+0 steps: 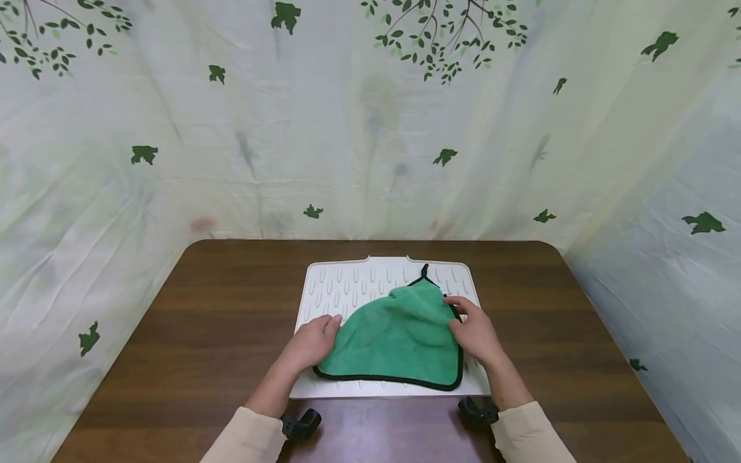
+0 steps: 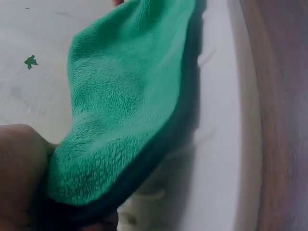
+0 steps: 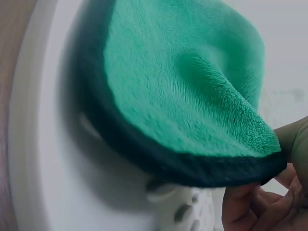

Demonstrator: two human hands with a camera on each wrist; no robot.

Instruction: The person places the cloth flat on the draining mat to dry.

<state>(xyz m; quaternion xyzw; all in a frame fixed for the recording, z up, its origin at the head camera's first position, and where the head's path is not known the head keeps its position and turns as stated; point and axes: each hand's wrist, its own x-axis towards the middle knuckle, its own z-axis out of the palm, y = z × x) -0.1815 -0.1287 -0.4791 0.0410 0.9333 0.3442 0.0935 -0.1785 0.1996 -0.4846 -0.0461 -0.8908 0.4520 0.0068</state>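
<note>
Left hand (image 1: 314, 342) pinches green cloth (image 1: 399, 341) at left edge, right hand (image 1: 477, 331) at right edge, over white mat (image 1: 330, 286).

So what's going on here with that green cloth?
A person is holding the cloth over a white mat on a brown table. The left grip has its left side, and the right grip pinches its black edge on the right side. The wrist views show the cloth raised off the mat near both hands. Its little black loop points to the far side of the table.
</note>
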